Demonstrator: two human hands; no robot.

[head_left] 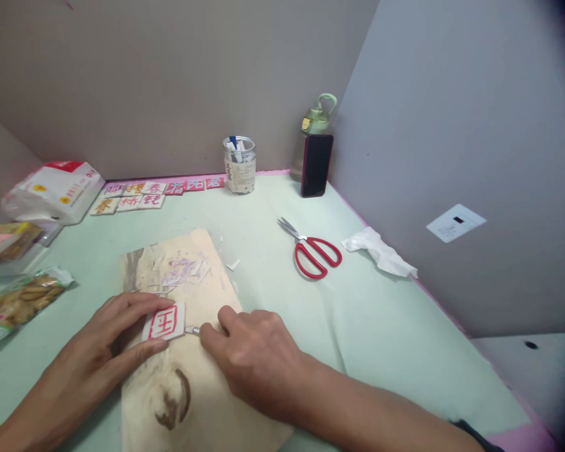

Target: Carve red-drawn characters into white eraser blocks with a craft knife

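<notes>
My left hand (pixel 106 348) pinches a small white block with a red carved character (pixel 164 322) between thumb and fingers, holding it down on a cream cloth (pixel 193 376). My right hand (pixel 254 361) is closed round a thin tool whose metal tip (pixel 193 329) touches the block's right edge. Pale shavings (pixel 183 270) lie scattered on the cloth beyond the block.
Red-handled scissors (pixel 313 251) and a crumpled tissue (pixel 379 251) lie to the right on the green mat (pixel 381 326). At the back stand a jar (pixel 240 164), a phone (pixel 316 165) against a bottle (pixel 317 116), and several carved blocks (pixel 141 194). Snack packets (pixel 23 301) and a tissue pack (pixel 56 188) sit left.
</notes>
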